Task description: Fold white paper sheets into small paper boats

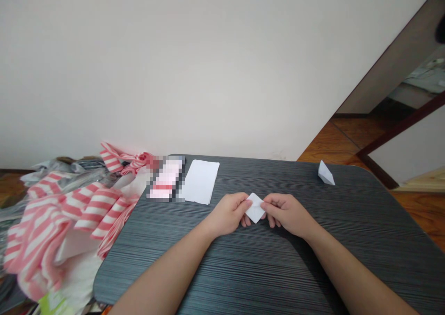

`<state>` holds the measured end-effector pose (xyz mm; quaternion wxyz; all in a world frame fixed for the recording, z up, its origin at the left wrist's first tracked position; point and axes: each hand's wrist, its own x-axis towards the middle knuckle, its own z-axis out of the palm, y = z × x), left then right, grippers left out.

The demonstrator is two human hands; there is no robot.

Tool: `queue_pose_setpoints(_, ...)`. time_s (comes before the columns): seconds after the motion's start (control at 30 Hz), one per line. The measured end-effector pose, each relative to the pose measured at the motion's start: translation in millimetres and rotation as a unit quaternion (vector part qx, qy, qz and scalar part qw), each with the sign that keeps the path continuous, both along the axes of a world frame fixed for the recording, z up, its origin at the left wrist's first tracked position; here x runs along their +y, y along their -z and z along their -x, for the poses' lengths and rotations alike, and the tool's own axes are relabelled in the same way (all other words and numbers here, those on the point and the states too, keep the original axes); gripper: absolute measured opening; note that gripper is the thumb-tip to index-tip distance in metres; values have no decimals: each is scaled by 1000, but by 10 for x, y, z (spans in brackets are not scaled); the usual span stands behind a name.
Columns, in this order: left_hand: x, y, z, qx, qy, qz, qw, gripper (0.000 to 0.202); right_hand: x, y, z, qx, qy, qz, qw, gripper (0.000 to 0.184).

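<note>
Head view: my left grip [227,214] and right grip [287,214] are both pinched narrow on a small folded white paper [255,208], held between them over the dark striped table [351,264]. From that paper, a plain white sheet [200,181] lies ahead to the left, and a folded paper piece [326,173] sits ahead to the right. Risk: uneven pinch pressure could misalign or crease the folds, and a slackened pinch could drop the paper.

Both hands [260,213] pinch a small folded white paper [255,208] above a dark wood-grain table [347,259].
</note>
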<state>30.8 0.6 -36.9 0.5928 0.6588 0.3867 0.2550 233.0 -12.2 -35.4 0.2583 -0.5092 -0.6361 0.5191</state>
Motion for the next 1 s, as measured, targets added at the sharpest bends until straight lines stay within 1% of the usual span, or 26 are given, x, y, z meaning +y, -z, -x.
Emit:
queue_pose_setpoints(0.17,4,10,-2,-7,-2,7,1000,37,-2,-7,10,11,2,-2,1000,25)
queue_pose_setpoints(0.3,4,-1,0,-14,8,19,1000,34,-12,-35,32,18,7,-14,1000,24)
queue_pose_setpoints(0.5,-9,-23,6,5,19,19,1000,32,-22,-58,46,9,-1,-12,1000,23)
queue_pose_setpoints(0.73,-18,-44,1,6,8,15,1000,30,-37,-86,61,25,-9,-5,1000,22)
queue_pose_setpoints(1.0,-8,-40,-1,-7,5,20,1000,34,-14,-32,34,45,0,11,999,23)
